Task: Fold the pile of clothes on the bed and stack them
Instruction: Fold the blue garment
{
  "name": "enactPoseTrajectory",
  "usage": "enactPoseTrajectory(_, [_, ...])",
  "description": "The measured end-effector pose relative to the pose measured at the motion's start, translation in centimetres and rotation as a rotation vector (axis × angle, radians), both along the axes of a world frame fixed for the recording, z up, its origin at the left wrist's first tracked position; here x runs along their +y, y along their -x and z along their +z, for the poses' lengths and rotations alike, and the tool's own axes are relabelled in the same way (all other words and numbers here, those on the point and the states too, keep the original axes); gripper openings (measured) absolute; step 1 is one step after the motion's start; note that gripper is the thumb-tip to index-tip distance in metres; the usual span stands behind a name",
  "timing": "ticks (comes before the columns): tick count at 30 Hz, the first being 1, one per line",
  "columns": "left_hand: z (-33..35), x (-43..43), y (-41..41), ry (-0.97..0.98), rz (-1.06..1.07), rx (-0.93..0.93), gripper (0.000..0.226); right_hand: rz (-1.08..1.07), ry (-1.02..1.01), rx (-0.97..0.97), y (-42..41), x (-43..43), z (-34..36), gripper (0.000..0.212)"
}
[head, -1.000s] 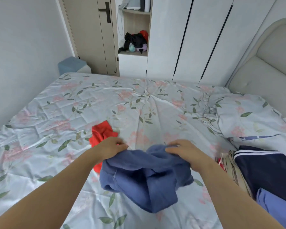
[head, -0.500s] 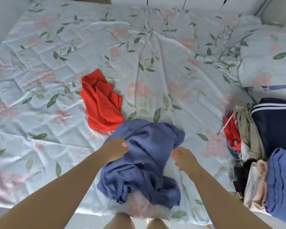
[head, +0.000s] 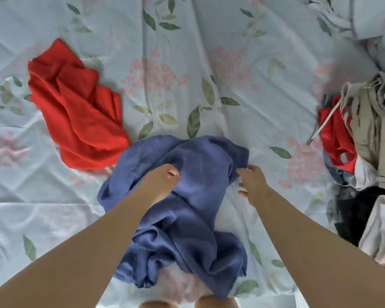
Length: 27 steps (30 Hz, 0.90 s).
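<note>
The crumpled blue garment (head: 200, 158) lies on the floral bedsheet (head: 231, 63), the left hand (head: 162, 182) on its top with fingers curled into the cloth, the right hand (head: 252, 185) loosely spread at its right edge, a red garment (head: 76, 112) just beside its upper-left, the clothes pile (head: 369, 134) well right of it.

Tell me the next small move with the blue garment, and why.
Probably pinch the garment at its right edge with the right hand and pull it flat: it lies crumpled on the bed, the left hand on its middle, the right hand spread at that edge.
</note>
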<state>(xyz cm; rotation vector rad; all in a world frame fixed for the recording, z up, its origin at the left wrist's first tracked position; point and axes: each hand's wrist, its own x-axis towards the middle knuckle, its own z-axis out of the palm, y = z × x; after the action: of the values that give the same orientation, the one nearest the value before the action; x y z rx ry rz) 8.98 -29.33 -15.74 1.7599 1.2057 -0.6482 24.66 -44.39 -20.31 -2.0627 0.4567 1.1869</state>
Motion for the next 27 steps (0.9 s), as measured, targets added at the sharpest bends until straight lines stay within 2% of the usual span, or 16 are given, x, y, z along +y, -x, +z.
enactPoseTrajectory(6, [-1.4,-0.8,-1.8,0.013,0.107,-0.087,0.021,-0.067,-0.143,-0.026,-1.5,1.1,-1.7,0.010])
enactPoseTrajectory(10, [1.0,-1.1,-2.9,0.041,0.187,-0.260,0.016,-0.074,-0.357,-0.100,-1.0,1.3,2.3,0.004])
enactPoseTrajectory(12, [3.1,-0.9,-3.7,0.090,0.323,-0.369,0.023,0.018,-0.456,-0.168,0.0,1.3,5.4,0.011])
enactPoseTrajectory(15, [6.8,-0.4,-4.9,0.237,0.539,-0.347,0.033,0.175,-0.558,-0.244,1.8,1.2,10.0,0.024])
enactPoseTrajectory(19, [11.7,-0.3,-3.8,0.390,0.559,-0.303,0.028,0.459,-0.602,-0.291,4.5,1.6,15.2,0.023])
enactPoseTrajectory(23, [15.1,-0.5,-0.3,0.343,0.521,-0.395,0.011,0.592,-0.658,-0.313,7.1,2.5,18.3,0.023])
enactPoseTrajectory(27, [17.8,0.0,3.2,0.158,0.570,-0.490,0.020,0.598,-0.594,-0.301,9.3,3.2,19.7,0.027])
